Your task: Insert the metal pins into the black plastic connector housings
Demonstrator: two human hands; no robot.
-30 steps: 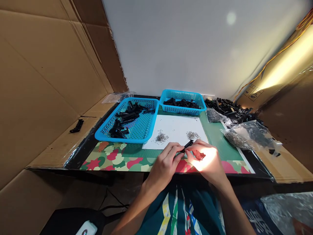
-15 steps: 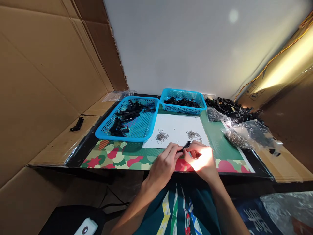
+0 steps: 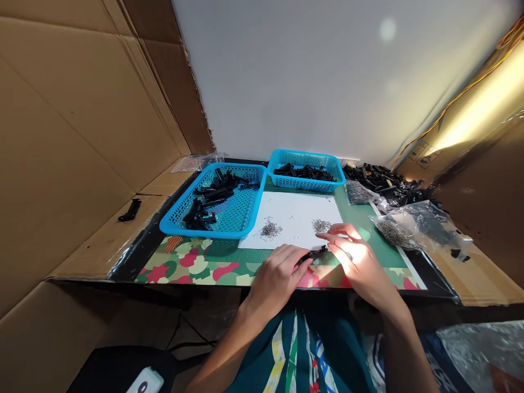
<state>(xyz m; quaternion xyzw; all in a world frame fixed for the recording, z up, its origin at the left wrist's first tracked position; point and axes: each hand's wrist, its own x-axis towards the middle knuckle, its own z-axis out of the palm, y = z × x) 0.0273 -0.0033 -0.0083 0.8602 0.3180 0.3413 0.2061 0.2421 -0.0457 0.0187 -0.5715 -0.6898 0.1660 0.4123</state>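
Observation:
My left hand point(image 3: 280, 268) is closed around one end of a small black plastic part point(image 3: 319, 252), whose far end sticks out to the right. Just right of that part, my right hand point(image 3: 355, 255) has its fingers apart, with fingertips at the near edge of a pile of tiny metal pieces point(image 3: 321, 225). A second pile of tiny metal pieces point(image 3: 270, 228) lies to the left on the same white sheet point(image 3: 301, 210). The metal pieces are too small to name.
Behind the sheet stand a large blue basket point(image 3: 251, 225) and a smaller blue basket point(image 3: 305, 186), both holding black parts. Loose black parts point(image 3: 380, 183) and plastic bags of small metal pieces point(image 3: 395, 229) lie at right. One black part point(image 3: 130, 210) rests on cardboard at left.
My right hand has let go of the black part and moved up and right to the right-hand metal pile, its fingers spreading. The left hand keeps the part, now tilted flatter.

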